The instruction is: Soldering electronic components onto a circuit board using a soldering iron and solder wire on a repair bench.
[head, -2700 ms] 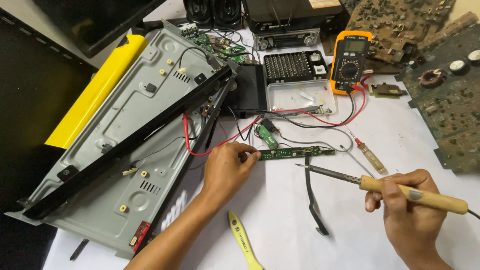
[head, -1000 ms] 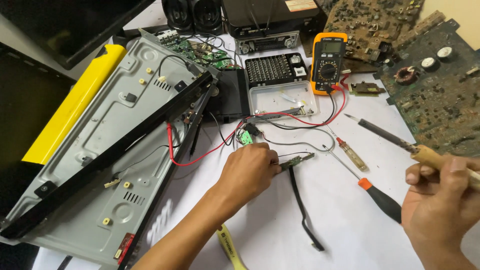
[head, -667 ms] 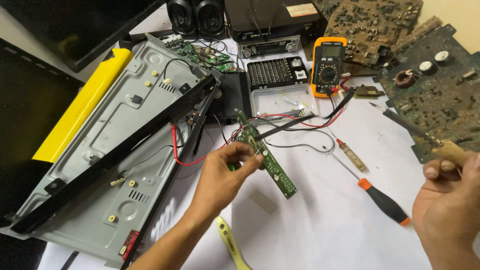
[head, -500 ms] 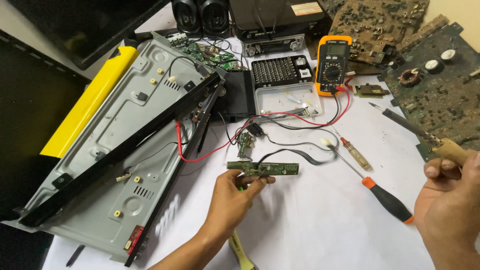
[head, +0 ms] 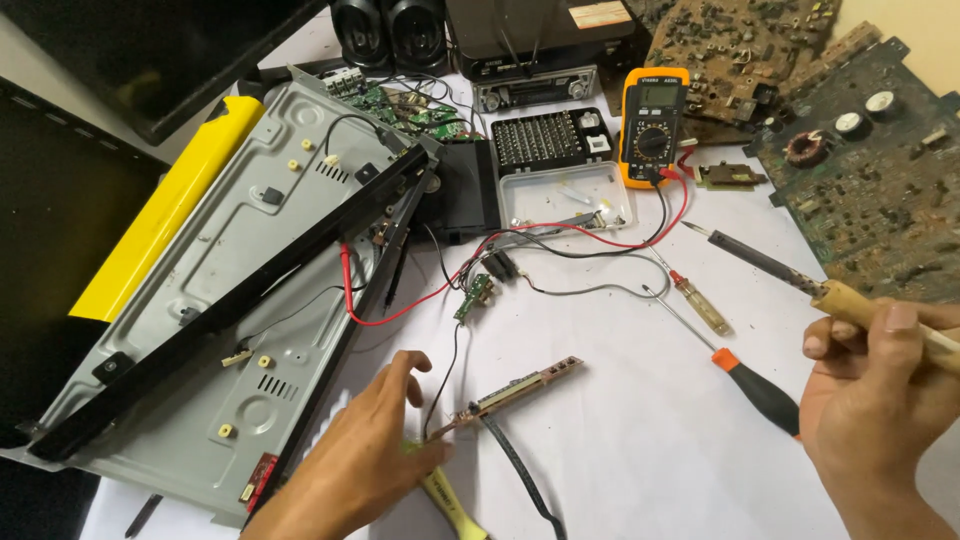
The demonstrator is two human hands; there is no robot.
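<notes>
- The narrow circuit strip (head: 520, 385) now lies flat on the white bench (head: 640, 450), copper side up, slanting from near the front edge up toward the middle. Half a second ago it was raised in the left hand's fingers with its green component side showing, so it has been turned over and set down.
- The left hand (head: 360, 455) has let go: its fingers are spread loosely, palm down, with the thumb tip just beside the strip's lower end and nothing pinched between them. It rests over a yellow-handled tool (head: 455, 500) near the bench's front edge.
- The right hand (head: 880, 400) keeps its closed grip on the wooden handle of the soldering iron (head: 790, 275) at the right edge of the bench. The tip points up and left, well apart from the strip, much as in the earlier views.
- A dark ribbon cable (head: 520, 480) trails from the strip toward the front edge.
- With the solder side up and the strip lying steady, the joints are exposed to the iron; that reads as readiness for work on that face.
- Between the hands lie an orange-and-black screwdriver (head: 750, 385) and a clear-handled one (head: 700, 300). A yellow multimeter (head: 652, 125) stands toward the back edge, its red lead (head: 420, 305) running to the grey metal chassis (head: 250, 300) on the left.
</notes>
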